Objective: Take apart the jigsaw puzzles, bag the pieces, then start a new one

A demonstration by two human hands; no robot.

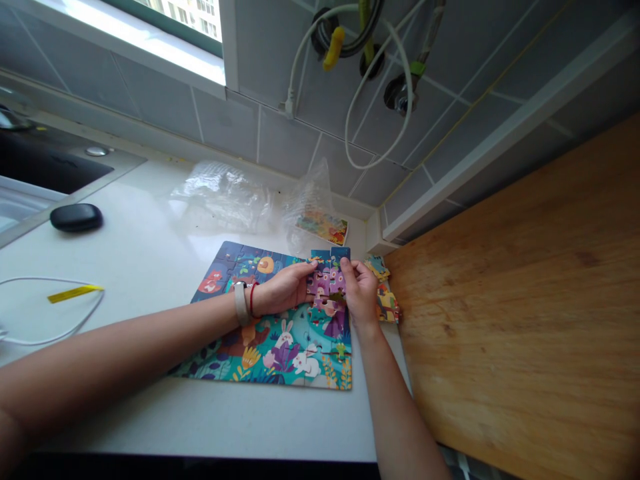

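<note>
Puzzle (310,331) lies flat at the centre of the frame, its long axis running left to right, the heads of its printed rabbits (306,362) pointing toward the top. Over its upper right part, your left hand (283,290) and right hand (363,293), close together, both pinch one cluster of joined pieces (325,283), longer from top to bottom; whether it touches the puzzle cannot be told. Your glossy white counter (280,427) spreads beneath. Just right of your right hand are loose interlocking pieces (388,305), beside a wavy-grained wooden panel (520,300) filling the right side. At left you have a smooth black oval object (76,218). Farther off, crumpled clear plastic (225,193) lies at upper centre. Beyond, you face grey tiles (227,123), a looped white cord (350,127) and, upper left, a window (200,13).
</note>
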